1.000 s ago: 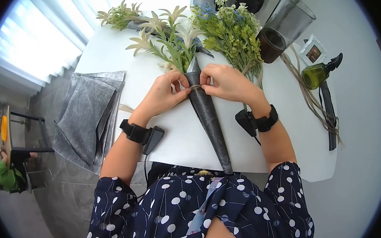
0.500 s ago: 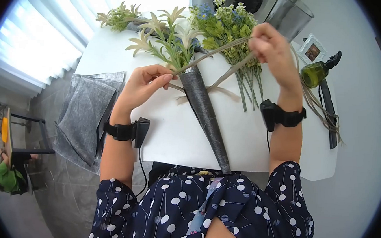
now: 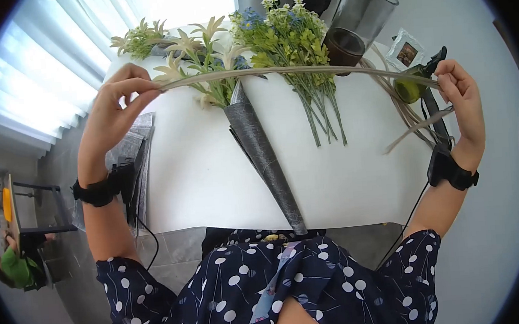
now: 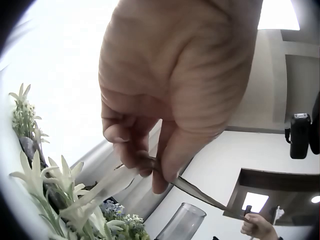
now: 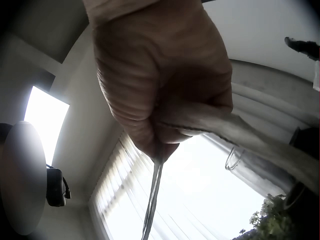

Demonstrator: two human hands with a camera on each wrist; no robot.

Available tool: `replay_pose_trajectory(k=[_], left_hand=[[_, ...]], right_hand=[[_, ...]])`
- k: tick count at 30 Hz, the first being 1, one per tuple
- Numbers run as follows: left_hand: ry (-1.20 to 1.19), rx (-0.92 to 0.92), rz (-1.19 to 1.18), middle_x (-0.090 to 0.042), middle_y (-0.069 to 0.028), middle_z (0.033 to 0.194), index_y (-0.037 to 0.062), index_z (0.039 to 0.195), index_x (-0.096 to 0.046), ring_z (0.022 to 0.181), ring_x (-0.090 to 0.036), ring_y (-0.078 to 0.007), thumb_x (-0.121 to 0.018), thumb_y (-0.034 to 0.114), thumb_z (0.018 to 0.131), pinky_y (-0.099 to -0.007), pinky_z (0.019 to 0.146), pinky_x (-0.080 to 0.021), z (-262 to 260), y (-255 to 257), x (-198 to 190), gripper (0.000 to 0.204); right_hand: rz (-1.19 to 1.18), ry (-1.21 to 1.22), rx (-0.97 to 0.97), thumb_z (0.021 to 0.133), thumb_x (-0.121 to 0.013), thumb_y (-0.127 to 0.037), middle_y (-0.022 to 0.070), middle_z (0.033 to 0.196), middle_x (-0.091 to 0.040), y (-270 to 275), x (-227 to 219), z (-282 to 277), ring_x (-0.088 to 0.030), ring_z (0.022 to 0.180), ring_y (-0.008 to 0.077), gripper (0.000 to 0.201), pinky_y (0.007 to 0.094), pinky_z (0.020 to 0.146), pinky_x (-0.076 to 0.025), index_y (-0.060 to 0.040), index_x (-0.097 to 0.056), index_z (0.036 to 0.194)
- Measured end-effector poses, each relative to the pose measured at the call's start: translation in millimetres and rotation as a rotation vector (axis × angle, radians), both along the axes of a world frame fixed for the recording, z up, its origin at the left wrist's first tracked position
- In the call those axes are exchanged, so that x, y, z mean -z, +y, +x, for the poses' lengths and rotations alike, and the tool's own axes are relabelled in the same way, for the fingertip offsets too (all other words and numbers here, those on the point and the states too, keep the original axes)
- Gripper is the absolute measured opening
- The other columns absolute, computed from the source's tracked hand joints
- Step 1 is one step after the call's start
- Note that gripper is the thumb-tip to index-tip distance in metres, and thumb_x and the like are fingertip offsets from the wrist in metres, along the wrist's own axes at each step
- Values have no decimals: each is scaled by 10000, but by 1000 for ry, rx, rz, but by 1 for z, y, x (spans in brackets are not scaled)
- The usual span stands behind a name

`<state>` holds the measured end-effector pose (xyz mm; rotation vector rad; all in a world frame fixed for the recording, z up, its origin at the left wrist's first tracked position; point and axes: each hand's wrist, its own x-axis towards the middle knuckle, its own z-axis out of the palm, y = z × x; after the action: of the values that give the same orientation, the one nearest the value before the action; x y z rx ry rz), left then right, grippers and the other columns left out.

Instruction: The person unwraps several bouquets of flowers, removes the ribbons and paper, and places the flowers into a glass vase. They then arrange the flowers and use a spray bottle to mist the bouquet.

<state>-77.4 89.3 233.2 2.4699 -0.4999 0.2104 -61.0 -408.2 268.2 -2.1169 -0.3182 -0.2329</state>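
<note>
A long beige-grey ribbon (image 3: 289,69) is stretched across the head view, above the table. Its left end is pinched between thumb and fingers of my left hand (image 3: 114,109). On the other side my right hand (image 3: 462,96) grips it, and a loose tail dangles below that hand. Under the ribbon lies a dark grey paper cone (image 3: 262,156), its narrow tip near the table's front edge. Cream lilies (image 3: 188,43) with green leaves show at the cone's wide top. In the left wrist view the ribbon (image 4: 200,194) runs from the fingertips toward the other hand.
Loose stems of blue and white flowers (image 3: 290,45) lie behind the cone. A tall glass vase (image 3: 366,10), a photo frame (image 3: 406,52), a green spray bottle (image 3: 408,89) and more ribbon strands (image 3: 391,101) are at the right. Grey wrapping sheets (image 3: 129,150) hang over the left edge.
The ribbon was at the cone's neck, under both hands. Now it is off the cone and pulled taut, with my hands spread wide apart to left and right.
</note>
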Motion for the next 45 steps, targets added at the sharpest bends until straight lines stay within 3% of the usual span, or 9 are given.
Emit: replay_pose_trajectory(k=[2,6,8,14,19,27,34,38,45], left_hand=[[-222,-35,185,-550,-46,804,-4,891,-695,711,-448,-109,-644,79,822,-266,605,-366,13,-2,-4,120],[6,-177,52,-567,-21,682,-5,975,-679,577,-468,-104,-597,42,862,-251,537,-396,23,-47,-17,147],[-75,-8,26,-660,-58,709,13,1016,-677,624,-607,-125,-581,60,878,-252,579,-481,36,-68,-8,175],[-797,548,192,-644,-145,1032,13,1204,-543,903,-623,-260,-587,69,835,-359,768,-508,62,-192,22,376],[-779,676,333,-580,-169,1097,-106,1192,-462,1032,-556,-279,-618,122,800,-340,869,-461,70,-294,58,480],[-404,474,345,-523,-275,1172,-137,1293,-344,1014,-571,-362,-577,136,793,-378,804,-493,139,-374,154,616],[125,542,289,-619,-272,945,-91,1359,-272,839,-626,-386,-508,100,823,-414,727,-507,118,-355,116,617],[139,536,283,-620,-267,910,-56,1306,-366,905,-602,-389,-528,185,878,-451,800,-477,104,-320,93,516],[26,356,33,-622,-179,741,-10,866,-579,720,-597,-351,-531,175,885,-401,664,-466,47,-172,62,192]], right_hand=[[-103,158,5,888,-535,-177,-99,677,-398,-13,-4,-16,-320,613,6,152,178,559,-245,-39,-583,927],[-237,300,73,905,-530,-209,-97,666,-408,-74,5,-38,-322,605,0,177,183,543,-243,-41,-580,884],[-277,313,116,906,-540,-225,-96,658,-415,-96,6,-52,-324,593,0,195,188,535,-250,-43,-577,849],[-460,401,420,900,-561,-233,-90,640,-431,-199,26,-90,-361,583,20,237,205,520,-276,-21,-583,797],[-628,307,528,870,-591,-239,-20,605,-487,-258,44,-105,-396,565,68,267,247,526,-340,23,-602,817],[-979,114,688,834,-615,-266,154,729,-620,-208,35,-62,-602,686,299,236,372,625,-455,-40,-637,899],[-1284,56,558,817,-641,-259,157,1118,-593,-163,65,-34,-571,993,339,330,431,868,-457,-117,-625,1114],[-1260,-137,387,822,-640,-263,142,1077,-608,-94,56,-15,-587,968,314,336,406,831,-470,-104,-616,1117],[-629,103,-233,845,-601,-277,107,819,-669,67,63,-7,-628,711,282,240,366,654,-489,-60,-663,926]])
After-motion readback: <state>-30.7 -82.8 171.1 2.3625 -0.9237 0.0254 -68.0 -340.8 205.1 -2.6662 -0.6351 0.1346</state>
